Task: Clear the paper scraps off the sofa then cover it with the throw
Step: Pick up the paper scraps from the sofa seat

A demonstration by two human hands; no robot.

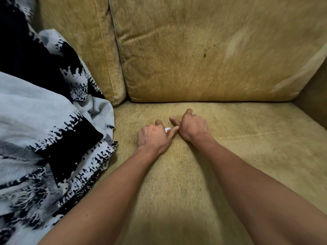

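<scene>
1. The mustard-yellow, ribbed-fabric seat cushion [230, 147] has both hands near its middle, close to the matching plush back cushion [212, 59]. The black-and-pale-grey woven throw [44, 121], fringed along its edge, lies bunched on the left end of the sofa, not yet spread.
2. The left hand [154, 137] rests knuckles-up on the seat with its fingers curled under and its thumb stretched toward the other hand. A small white paper scrap [167, 129] pokes out between thumb and fingers, so this grip looks clenched on it.
3. The right hand [192, 128] sits just beside it, thumb pointing left, with a tinier white-and-reddish paper fleck [169, 121] at the thumb's tip. Its fingers fold out of sight, so I cannot tell whether this grip pinches the fleck or merely touches it.
4. The paper bits are probably almost weightless and limp, and likely to cling to the fabric's nap. A fingertip-and-thumb pinch at an edge should suit them, or a sweep into a cupped palm. Quick movements may send them fluttering.
5. The throw looks soft, floppy and fairly bulky. It is best taken by two corners or along the fringed edge with both hands, though the loose fringe could snag.
</scene>
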